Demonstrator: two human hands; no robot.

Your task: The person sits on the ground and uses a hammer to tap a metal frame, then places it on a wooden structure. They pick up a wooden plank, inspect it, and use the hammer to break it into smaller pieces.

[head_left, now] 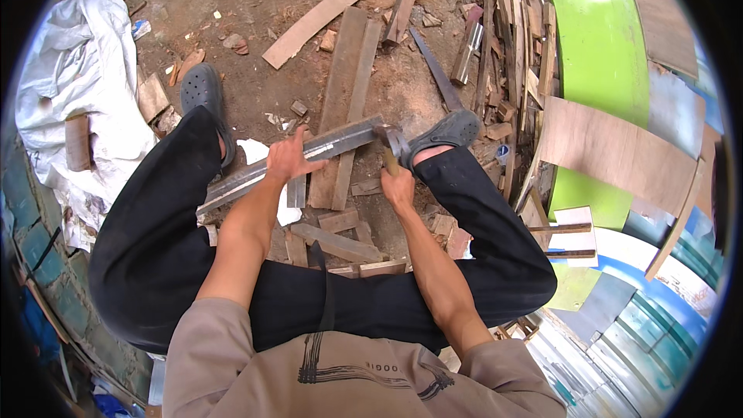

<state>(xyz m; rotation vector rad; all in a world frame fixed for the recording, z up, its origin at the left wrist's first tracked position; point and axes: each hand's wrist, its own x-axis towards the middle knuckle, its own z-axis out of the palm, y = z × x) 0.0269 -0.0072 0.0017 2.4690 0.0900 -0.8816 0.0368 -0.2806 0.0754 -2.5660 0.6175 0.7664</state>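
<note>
Across the space between my legs lies a long grey wooden beam (348, 138), slanting up toward the right. My left hand (289, 159) grips it near the middle, fingers over its far edge and thumb stretched along its near side. A hammer (393, 142) is in my right hand (398, 187), fingers wrapped round the light wooden handle. Its dark metal head is at the beam's right end; whether the two touch I cannot tell. Beneath the beam, two long boards (335, 93) lie lengthwise on the ground. Short wood offcuts (338, 241) lie close to my lap.
A saw blade (437, 70) lies beyond my right shoe. Stacked wooden strips (517, 54) line the right side, beside a bright green panel (600, 39) and a plywood sheet (619, 151). A white sheet (85, 101) is spread at the left. Wood scraps litter the dirt ground.
</note>
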